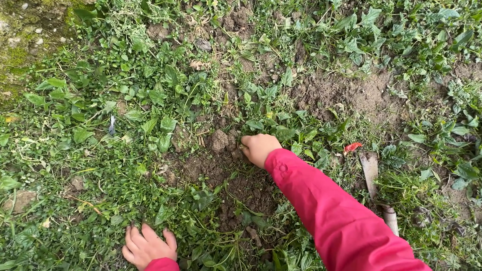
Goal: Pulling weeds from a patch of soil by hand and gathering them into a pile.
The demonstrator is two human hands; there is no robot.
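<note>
Landmark: the bare soil patch (231, 178) amid low green weeds (139, 97).
Right hand (259, 148): at the patch's upper edge, fingers curled tight into a fist, touching a soil clod (219, 140) (whether it pinches anything, I cannot tell).
Left hand (147, 246): below-left of the patch, fingers spread, pressed flat on the weeds.
Sleeves: bright pink sleeve (343, 231) runs from the patch toward the lower right.
Nearby: a red scrap (352, 146) and a dry brown leaf (370, 171) right of the patch; a mossy stone (8, 10) far upper left.

Right hand (259, 149) on bare soil patch (231, 175), left hand (147, 246) nearer, on weeds (111, 95)
</note>
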